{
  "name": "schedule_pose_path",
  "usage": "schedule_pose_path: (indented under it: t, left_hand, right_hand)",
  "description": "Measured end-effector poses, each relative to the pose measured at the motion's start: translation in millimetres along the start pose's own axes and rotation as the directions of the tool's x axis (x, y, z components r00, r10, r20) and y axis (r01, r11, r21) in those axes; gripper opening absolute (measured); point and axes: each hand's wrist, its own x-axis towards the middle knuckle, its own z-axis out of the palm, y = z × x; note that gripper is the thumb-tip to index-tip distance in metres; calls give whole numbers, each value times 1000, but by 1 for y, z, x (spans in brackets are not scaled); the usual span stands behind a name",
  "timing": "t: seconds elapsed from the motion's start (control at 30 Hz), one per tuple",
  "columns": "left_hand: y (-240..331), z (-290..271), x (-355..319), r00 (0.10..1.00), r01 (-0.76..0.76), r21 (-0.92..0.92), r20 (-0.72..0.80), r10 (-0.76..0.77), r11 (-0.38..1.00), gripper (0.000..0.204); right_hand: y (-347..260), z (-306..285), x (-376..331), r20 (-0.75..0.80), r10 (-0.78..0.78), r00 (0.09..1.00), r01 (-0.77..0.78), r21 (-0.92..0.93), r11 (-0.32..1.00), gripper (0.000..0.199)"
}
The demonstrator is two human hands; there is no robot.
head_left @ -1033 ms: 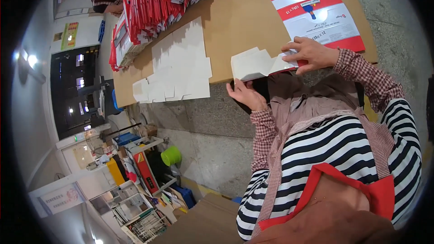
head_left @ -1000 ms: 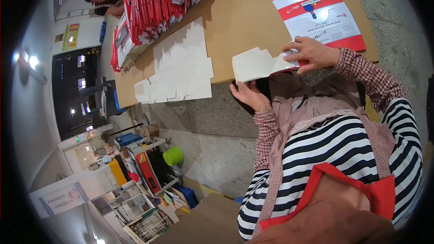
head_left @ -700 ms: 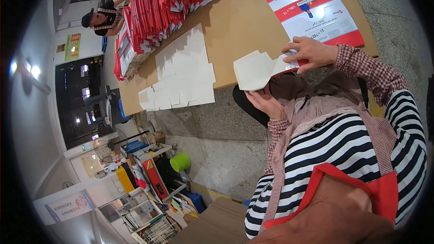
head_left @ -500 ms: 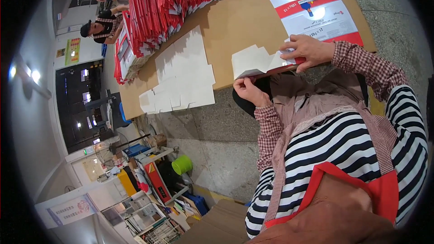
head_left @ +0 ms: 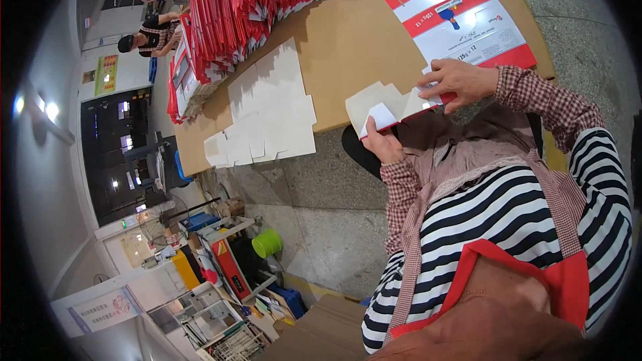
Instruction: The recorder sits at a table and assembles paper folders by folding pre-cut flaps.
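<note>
A red and white printed carton blank (head_left: 491,33) lies on the table, its near end partly folded, with plain inner flaps at the table's front edge. My left hand (head_left: 384,145) pinches a white end flap between thumb and fingers, and the flap stands tilted upward. Farther right, my right hand (head_left: 465,83) bends over the carton's near edge, fingers on top and thumb on the front side. The palm hides part of the fold beneath it. To the left of the work, plain pale unfolded carton blanks (head_left: 277,103) lie flat, slightly overhanging the edge.
A long row of red folded cartons (head_left: 234,10) stands packed on the far left of the brown tabletop (head_left: 341,33). Beyond it a person (head_left: 150,37) in a dark cap works. Below left on the floor are a green bin (head_left: 267,243) and a loaded cart (head_left: 231,267).
My left hand has raised the left end flap, which now shows its white face upright. The carton's far part has shifted slightly left. My right hand has moved slightly right.
</note>
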Motion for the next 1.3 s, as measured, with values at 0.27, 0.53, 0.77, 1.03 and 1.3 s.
schedule_pose_path:
  t: [0.27, 0.53, 0.77, 1.03, 1.3]
  left_hand:
    - [5, 72, 0, 202, -978, 198, 977, -71, -59, 81]
    - [-11, 79, 13, 268, -962, 272, 955, -128, 14, 116]
    - [-17, 80, 19, 289, -956, 266, 929, -232, -126, 109]
    - [-22, 82, 16, 332, -932, 258, 892, -308, -256, 108]
    - [-25, 84, 10, 362, -907, 245, 870, -334, -344, 104]
  right_hand:
    - [-7, -18, -2, 194, 25, 981, -14, -58, 998, 63]
    - [9, -21, -49, -282, 208, 937, -270, -199, 942, 65]
    - [9, -17, -49, -282, 255, 925, -297, -115, 948, 74]
    - [12, -9, -53, -248, 259, 934, -302, -156, 940, 73]
    - [7, -6, -53, -250, 278, 928, -327, -185, 927, 66]
